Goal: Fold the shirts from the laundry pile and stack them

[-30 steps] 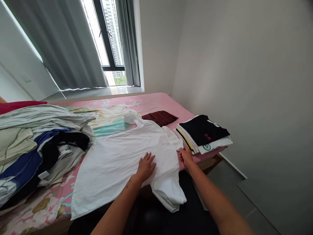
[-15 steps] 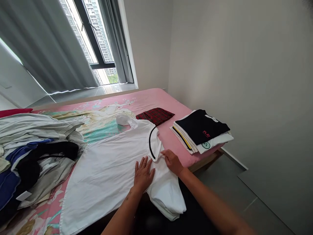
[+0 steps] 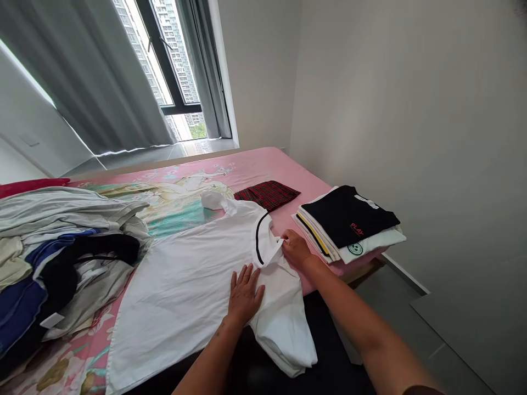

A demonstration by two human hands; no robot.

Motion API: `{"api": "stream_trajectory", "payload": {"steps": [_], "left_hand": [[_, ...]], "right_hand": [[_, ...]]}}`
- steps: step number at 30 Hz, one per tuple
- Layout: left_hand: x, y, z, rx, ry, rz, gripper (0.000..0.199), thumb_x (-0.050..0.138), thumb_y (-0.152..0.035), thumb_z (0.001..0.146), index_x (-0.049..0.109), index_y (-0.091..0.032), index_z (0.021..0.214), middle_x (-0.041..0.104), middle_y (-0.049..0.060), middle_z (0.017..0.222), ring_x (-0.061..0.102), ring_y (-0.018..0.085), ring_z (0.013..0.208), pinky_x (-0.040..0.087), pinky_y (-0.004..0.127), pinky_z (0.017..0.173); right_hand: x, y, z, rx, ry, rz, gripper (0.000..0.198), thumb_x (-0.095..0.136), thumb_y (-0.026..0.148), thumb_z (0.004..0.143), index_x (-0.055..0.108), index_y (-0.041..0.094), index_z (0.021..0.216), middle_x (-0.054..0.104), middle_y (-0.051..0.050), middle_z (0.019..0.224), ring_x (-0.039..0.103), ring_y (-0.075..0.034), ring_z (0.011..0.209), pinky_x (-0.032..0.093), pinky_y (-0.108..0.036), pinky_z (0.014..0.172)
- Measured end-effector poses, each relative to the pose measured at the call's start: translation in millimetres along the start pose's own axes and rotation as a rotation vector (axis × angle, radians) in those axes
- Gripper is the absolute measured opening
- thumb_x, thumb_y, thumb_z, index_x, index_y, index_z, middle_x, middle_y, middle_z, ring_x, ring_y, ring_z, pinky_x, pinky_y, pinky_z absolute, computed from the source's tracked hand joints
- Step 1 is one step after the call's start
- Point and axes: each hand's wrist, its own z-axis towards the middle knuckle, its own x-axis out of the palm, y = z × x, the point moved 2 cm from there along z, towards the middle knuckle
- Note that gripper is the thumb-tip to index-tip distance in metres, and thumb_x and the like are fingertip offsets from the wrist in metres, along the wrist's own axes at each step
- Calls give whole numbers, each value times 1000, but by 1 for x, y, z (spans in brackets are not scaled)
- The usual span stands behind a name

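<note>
A white T-shirt [image 3: 181,280] lies spread across the bed, its collar toward the right with a black band at the neckline. One sleeve points to the back; the other hangs over the bed's near edge. My left hand [image 3: 246,294] rests flat on the shirt just below the collar, fingers stretched out. At the neck opening my right hand [image 3: 295,248] pinches the collar's edge between thumb and fingers and lifts it slightly.
On the left is a heap of loose clothes [image 3: 82,263]. A folded red plaid cloth [image 3: 267,193] lies behind the collar. Folded shirts, a black one [image 3: 349,216] on top, are stacked at the right corner of the pink bed [image 3: 263,162]. Walls stand behind and right.
My right hand has moved slightly up and away, pulling the collar's edge outward. My left hand stays flat on the shirt. The view has shifted a little to the left.
</note>
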Motion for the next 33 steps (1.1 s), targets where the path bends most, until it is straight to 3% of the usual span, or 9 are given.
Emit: {"api": "stream_trajectory", "payload": {"steps": [4,8,12,16,19,22,24,28,33], "left_hand": [[1,0,1,-1,0,-23,48,45,-36,87,46,-25,134,37,7,147,28,25,138,14,53,112],[0,0,1,-19,-3,-67,48,45,-35,87,47,-25,134,37,7,148,28,25,138,13,53,113],[-3,3,4,-87,32,-225,40,40,-35,90,54,-28,127,42,4,144,32,25,136,14,53,112],[-18,6,23,-339,17,-538,38,36,-46,91,68,-28,103,62,5,125,49,26,123,32,49,104],[-27,5,50,-629,113,-913,45,41,-59,84,67,-22,87,71,8,94,65,25,91,50,37,76],[-26,-4,76,-916,330,-1336,43,53,-58,77,61,-16,80,65,6,69,62,18,59,46,28,49],[-22,-13,90,-975,397,-1482,31,62,-45,74,58,-15,78,60,3,61,58,16,51,45,26,44],[-12,-30,103,-878,279,-1558,14,60,-20,73,55,-18,86,65,3,76,63,14,65,52,26,59],[-8,-31,99,-817,-29,-1311,34,59,-17,72,52,-17,105,62,9,106,62,19,91,53,34,77]], "right_hand": [[-16,-3,-34,-1,-146,15,5,55,24,77,54,20,81,62,-4,91,56,-17,85,44,-26,71],[-12,-7,-59,41,-75,-1,17,50,23,82,57,21,97,62,-5,98,57,-18,89,47,-30,76],[-1,-8,-57,-11,-70,49,31,47,21,84,56,23,114,59,-6,113,55,-19,103,47,-33,85],[7,-13,-53,4,-106,101,29,47,16,82,60,23,107,62,-4,107,57,-18,100,48,-33,84],[8,-16,-55,27,-149,105,27,46,17,83,61,23,104,62,-4,103,58,-17,96,49,-32,83],[7,-15,-58,-26,-170,85,36,47,15,82,57,24,115,58,-6,111,54,-18,105,48,-32,86],[6,-14,-58,-94,-155,88,41,48,11,78,57,24,116,54,-7,117,51,-19,110,48,-33,88],[4,-17,-56,-115,-219,181,30,47,7,76,59,22,97,55,-6,105,53,-18,103,47,-33,89],[2,-20,-55,-57,-258,223,23,49,7,74,56,22,91,56,-5,98,53,-19,98,47,-33,87]]}}
